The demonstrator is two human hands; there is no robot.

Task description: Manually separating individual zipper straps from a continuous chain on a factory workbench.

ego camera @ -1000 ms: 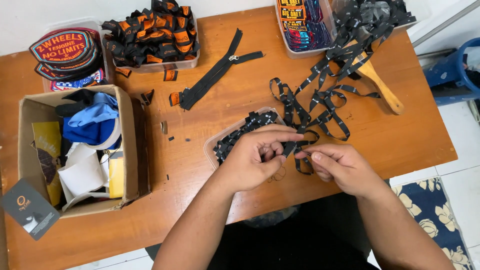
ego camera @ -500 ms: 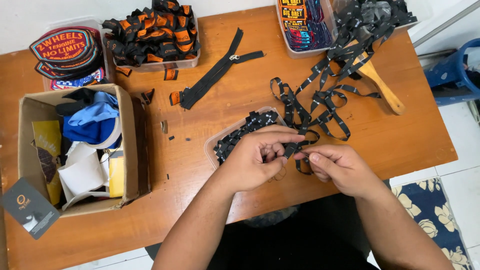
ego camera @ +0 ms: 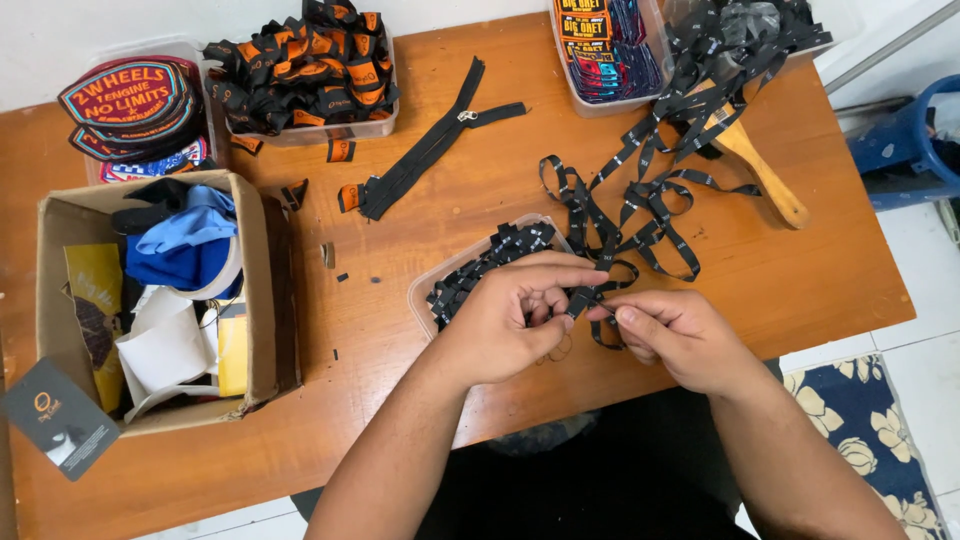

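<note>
My left hand (ego camera: 515,320) and my right hand (ego camera: 680,335) meet over the near edge of the wooden table (ego camera: 800,290). Both pinch the end of a long black label ribbon (ego camera: 625,190) between their fingertips. The ribbon loops away across the table toward the back right. Under my left hand sits a clear plastic tray (ego camera: 430,295) holding several folded black ribbon pieces (ego camera: 490,260).
A cardboard box (ego camera: 265,300) with cloth and paper stands at the left, a dark card (ego camera: 55,420) by its corner. At the back are round patches (ego camera: 130,105), a tray of black-orange labels (ego camera: 310,70), a black zipper (ego camera: 430,150), a tub of colourful labels (ego camera: 605,50) and a wooden handle (ego camera: 765,180).
The fingers of both hands have shifted slightly on the ribbon end. Both hands stay in the same place over the tray.
</note>
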